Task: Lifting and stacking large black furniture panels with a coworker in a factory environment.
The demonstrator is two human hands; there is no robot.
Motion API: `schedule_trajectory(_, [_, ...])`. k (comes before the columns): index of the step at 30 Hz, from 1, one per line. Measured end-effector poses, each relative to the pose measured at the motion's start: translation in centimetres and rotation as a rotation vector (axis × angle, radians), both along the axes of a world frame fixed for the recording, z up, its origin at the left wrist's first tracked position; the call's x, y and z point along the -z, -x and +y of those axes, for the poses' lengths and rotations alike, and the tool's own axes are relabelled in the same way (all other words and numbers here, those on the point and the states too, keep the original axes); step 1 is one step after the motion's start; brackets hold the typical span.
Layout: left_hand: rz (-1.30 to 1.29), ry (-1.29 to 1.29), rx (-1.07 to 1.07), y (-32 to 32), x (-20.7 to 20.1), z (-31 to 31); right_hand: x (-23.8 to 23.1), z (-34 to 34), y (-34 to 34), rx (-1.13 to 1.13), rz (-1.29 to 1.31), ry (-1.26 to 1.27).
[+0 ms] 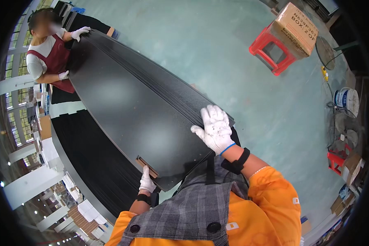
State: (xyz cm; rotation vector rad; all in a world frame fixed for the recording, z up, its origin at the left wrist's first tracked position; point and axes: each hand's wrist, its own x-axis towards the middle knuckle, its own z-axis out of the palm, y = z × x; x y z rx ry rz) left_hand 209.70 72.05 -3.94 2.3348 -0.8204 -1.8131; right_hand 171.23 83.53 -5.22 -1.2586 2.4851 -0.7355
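A long, dark, smooth panel (110, 94) stretches from in front of me to a co-worker at the far left. My left hand (147, 183), in a white glove, grips its near-left corner, thumb on top beside a brown-edged cutout (146, 166); the fingers underneath are hidden. Flat across the right edge lies my gloved right hand (216, 128), thumb apart and fingers stretched out. Several dark panels (184, 96) lie along that edge under and beside it. At the far end, the co-worker's two gloved hands (80, 33) touch the panel's edge and corner.
Left of the panel stands another stack of black boards (92, 160). A red stool (270, 53) bearing a cardboard box (296, 28) is on the green floor at the far right. A white bucket (347, 101), a fan (345, 125) and a cable line the right side.
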Motion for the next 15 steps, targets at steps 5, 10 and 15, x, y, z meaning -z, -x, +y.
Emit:
schedule_trajectory(5, [0.144, 0.105, 0.147, -1.1, 1.1, 0.4, -0.4, -2.5, 1.4, 0.057, -0.127, -0.136])
schedule_trajectory(10, [0.036, 0.061, -0.009, -2.0, 2.7, -0.2, -0.1, -5.5, 3.3, 0.108, -0.212, -0.187])
schedule_trajectory(15, [0.228, -0.046, -0.215, -0.8, 1.7, 0.1, 0.6, -8.1, 4.8, 0.167, -0.184, -0.313])
